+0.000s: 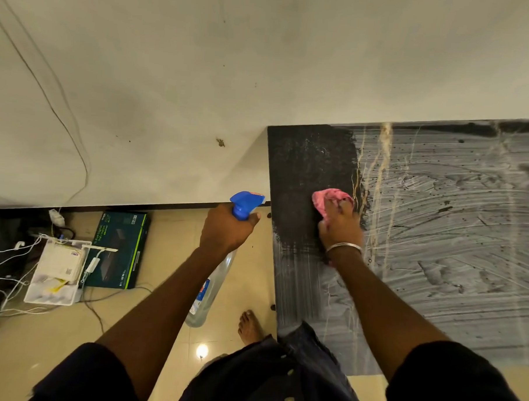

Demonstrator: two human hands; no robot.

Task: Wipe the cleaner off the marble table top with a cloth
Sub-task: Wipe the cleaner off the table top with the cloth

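My right hand is pressing down on the bunched pink cloth, fingers curling over it, on the left part of the desk. To the left of the cloth the dark marble is showing bare. To the right of my hand the whitish cleaner is lying in streaks across the top. My left hand is gripping the spray bottle by its neck under the blue trigger head, holding it over the floor beside the desk's left edge.
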